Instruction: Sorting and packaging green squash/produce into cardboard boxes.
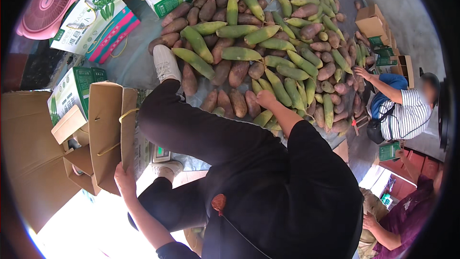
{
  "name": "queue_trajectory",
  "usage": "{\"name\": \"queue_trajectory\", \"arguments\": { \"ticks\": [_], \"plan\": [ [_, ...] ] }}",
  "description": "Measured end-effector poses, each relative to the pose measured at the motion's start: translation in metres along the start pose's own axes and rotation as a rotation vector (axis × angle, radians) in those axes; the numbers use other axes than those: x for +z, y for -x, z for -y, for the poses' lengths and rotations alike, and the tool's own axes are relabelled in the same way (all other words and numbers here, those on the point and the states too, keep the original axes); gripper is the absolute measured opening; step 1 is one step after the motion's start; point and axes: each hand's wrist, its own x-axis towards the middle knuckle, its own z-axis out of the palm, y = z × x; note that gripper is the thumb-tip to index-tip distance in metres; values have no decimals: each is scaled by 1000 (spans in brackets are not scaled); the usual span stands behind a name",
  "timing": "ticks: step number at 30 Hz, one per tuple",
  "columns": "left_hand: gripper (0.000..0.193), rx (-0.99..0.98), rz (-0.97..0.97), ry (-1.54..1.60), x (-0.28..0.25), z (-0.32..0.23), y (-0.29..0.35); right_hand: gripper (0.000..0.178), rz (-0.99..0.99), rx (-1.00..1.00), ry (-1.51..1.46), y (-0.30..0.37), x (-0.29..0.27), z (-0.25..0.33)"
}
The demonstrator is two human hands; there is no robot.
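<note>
Cardboard everywhere on this one. Our left hand (pixel 124 181) sits at about 7 o'clock, fingers wrapped together over the lower edge of an open brown carton (pixel 106 134), so it's clamped on the cardboard flap. Our right hand (pixel 266 99) is out near the centre of the view, down in the big pile of shoots (pixel 268 52) that fills the 12 to 2 o'clock area, green ones and purplish-brown ones all mixed. The fingers look curled down onto a brown shoot (pixel 238 103) just beside it, but we honestly can't tell if they're closed around anything or just resting on top.

More around us: a white sneaker (pixel 166 63) planted at the pile's edge around 11 o'clock, green-and-white printed boxes (pixel 72 91) at 9 o'clock, a pink fan (pixel 50 2) up at 10 o'clock, and a small scale (pixel 160 154) peeking out under our leg. A person in a striped shirt (pixel 407 115) crouches at 3 o'clock, reaching into the same pile.

What could go sideways, we reckon: the carton is held by one flap only, so it could fold or tip if weight lands in it. Pulling a shoot from low in the heap might send neighbours rolling toward our foot. And we're leaning far over one knee, so balance looks iffy.
</note>
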Motion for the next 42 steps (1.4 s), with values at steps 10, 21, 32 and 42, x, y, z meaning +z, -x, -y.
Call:
{"name": "queue_trajectory", "arguments": {
  "ticks": [10,21,32,42],
  "plan": [
    [20,2,-25,-50,7,2,-3,33,-303,266,-330,-41,-43,-15],
    [19,-64,-12,-29,3,9,-1,38,-120,249,-93,-98,-26,-19],
    [21,-66,2,-2,-1,5,0,20,-352,416,-1149,-82,-63,2],
    [21,-100,6,29,0,-1,-2,20,-507,350,-479,-63,-67,-10]
  ]
}}
